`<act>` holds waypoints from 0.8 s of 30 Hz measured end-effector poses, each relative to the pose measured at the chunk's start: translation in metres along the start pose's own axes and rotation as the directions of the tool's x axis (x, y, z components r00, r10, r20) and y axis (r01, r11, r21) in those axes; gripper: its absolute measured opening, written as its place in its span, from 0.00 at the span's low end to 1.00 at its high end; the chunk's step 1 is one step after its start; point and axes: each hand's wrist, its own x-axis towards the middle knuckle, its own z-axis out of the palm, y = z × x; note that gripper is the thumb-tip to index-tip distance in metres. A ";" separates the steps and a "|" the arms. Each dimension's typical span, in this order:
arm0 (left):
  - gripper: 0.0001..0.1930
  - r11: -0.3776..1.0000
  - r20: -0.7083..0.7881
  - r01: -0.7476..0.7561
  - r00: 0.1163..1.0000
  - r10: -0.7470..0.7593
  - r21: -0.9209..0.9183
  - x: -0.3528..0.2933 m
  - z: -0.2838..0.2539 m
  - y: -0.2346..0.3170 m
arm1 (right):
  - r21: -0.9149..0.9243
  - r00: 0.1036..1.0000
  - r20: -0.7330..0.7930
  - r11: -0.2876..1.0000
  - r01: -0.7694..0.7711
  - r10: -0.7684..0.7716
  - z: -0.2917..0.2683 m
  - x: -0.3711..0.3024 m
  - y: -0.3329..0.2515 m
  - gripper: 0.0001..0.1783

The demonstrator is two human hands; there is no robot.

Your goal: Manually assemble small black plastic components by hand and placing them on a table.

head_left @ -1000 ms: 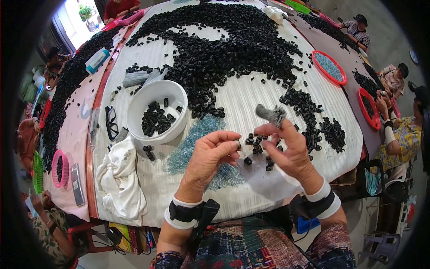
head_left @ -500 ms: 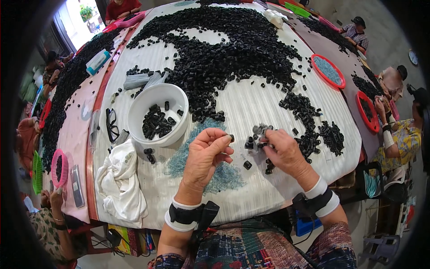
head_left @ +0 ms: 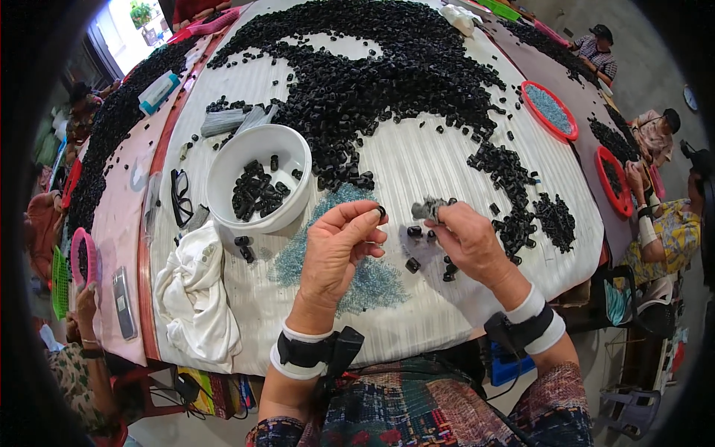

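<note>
My left hand (head_left: 334,242) pinches a small black cylindrical piece (head_left: 381,212) between thumb and forefinger. Across from it, my right hand (head_left: 469,238) has its fingers closed on a crumpled grey wad (head_left: 429,208), whose material I cannot make out. A few loose black pieces (head_left: 412,264) lie on the cloth below the right hand. Under and beside the left hand spreads a heap of tiny clear-bluish bits (head_left: 369,287). To the left stands a white bowl (head_left: 292,212) with black pieces (head_left: 257,195) in it.
A big mound of black pieces (head_left: 372,82) covers the far table; a smaller cluster (head_left: 503,194) lies right. Bundled grey strips (head_left: 225,121), eyeglasses (head_left: 179,197) and a white cloth (head_left: 195,298) are left. Red trays (head_left: 570,132) and several people (head_left: 663,231) are at the sides.
My right hand has come up slightly from the loose black pieces, bringing the grey wad into clearer sight. My left hand still pinches the black piece. The whole view has shifted a little.
</note>
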 end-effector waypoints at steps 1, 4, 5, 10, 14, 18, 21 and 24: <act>0.10 1.000 0.000 0.001 1.000 -0.001 0.000 0.000 0.000 0.000 | -0.009 1.000 0.010 1.000 0.025 -0.025 0.001 -0.004 -0.001 0.07; 0.09 1.000 -0.009 -0.023 1.000 0.023 -0.018 0.000 0.000 -0.002 | 0.014 0.998 -0.004 0.998 0.069 -0.069 0.007 -0.008 -0.006 0.08; 0.09 0.999 -0.004 -0.027 1.000 0.027 -0.027 0.000 -0.001 -0.003 | 0.035 0.996 -0.016 0.995 0.089 -0.088 0.010 -0.007 -0.009 0.09; 0.08 0.999 -0.025 -0.013 1.000 0.013 -0.036 0.001 -0.001 -0.001 | -0.125 0.995 0.085 0.990 0.060 -0.050 0.027 -0.002 -0.025 0.09; 0.08 0.999 -0.009 -0.013 1.000 0.012 -0.044 0.001 0.000 -0.001 | -0.194 0.993 0.108 0.981 -0.030 0.052 0.036 0.005 -0.034 0.11; 0.11 0.998 0.004 -0.004 1.000 0.004 -0.055 0.001 0.000 0.000 | -0.255 0.991 0.111 0.966 -0.050 0.080 0.038 0.008 -0.036 0.13; 0.11 1.000 0.013 0.007 1.000 -0.007 -0.027 -0.001 0.002 0.001 | -0.163 0.996 0.048 0.985 -0.062 0.071 0.037 0.007 -0.029 0.15; 0.11 1.000 0.039 0.009 0.999 -0.010 0.020 -0.002 0.002 -0.001 | 0.191 0.982 -0.023 0.965 -0.178 0.186 0.017 0.014 -0.033 0.17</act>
